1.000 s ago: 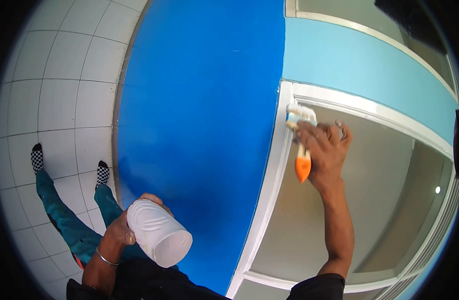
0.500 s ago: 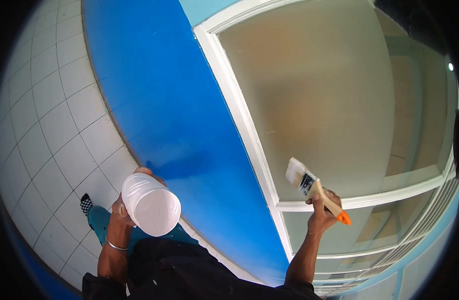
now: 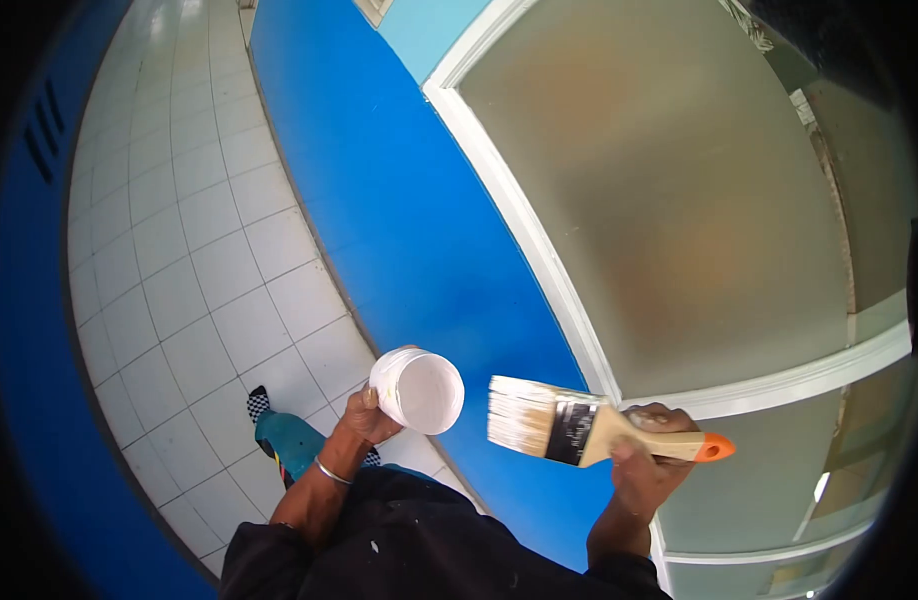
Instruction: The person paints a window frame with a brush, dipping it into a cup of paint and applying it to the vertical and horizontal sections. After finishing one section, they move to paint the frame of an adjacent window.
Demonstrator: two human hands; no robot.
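My left hand (image 3: 370, 416) is wrapped round a white plastic tub (image 3: 387, 385), held tilted with its mouth toward me; white paint coats the inside. A flat paintbrush (image 3: 619, 432) with a wooden handle and an orange tip is gripped in my right hand (image 3: 647, 462). White paint covers its bristles, which point left toward the tub and stay apart from it. Behind the brush are the blue wall panel (image 3: 409, 210) and the white window frame (image 3: 519, 200).
Frosted glass panes (image 3: 659, 220) fill the frame on the right. White floor tiles (image 3: 209, 260) run along the wall at left, where my foot (image 3: 258, 403) in a checkered sock shows. Another blue surface (image 3: 39, 300) with dark slots stands at far left.
The brush has come down and turned nearly level, its bristles now closer to the tub. The tub sits further right and higher in view, and the camera view has swung left.
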